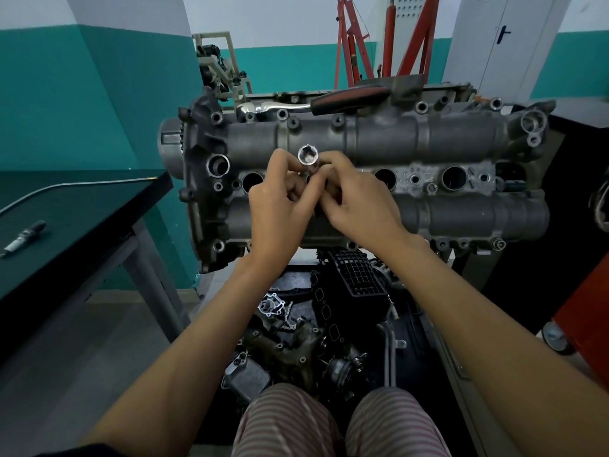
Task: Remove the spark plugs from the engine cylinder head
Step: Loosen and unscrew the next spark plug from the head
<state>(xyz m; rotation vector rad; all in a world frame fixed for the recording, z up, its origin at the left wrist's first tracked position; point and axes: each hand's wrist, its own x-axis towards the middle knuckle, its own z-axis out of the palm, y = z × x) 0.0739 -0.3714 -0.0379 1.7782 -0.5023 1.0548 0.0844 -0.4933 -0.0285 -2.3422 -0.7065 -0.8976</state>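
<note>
Head view: both hands meet over the engine cylinder head, above its second plug well from the left. Left hand and right hand pinch a silver spark plug socket between curled fingertips, its open end facing up. One spark plug lies on the dark table at left. A ratchet rests along the head's far edge.
</note>
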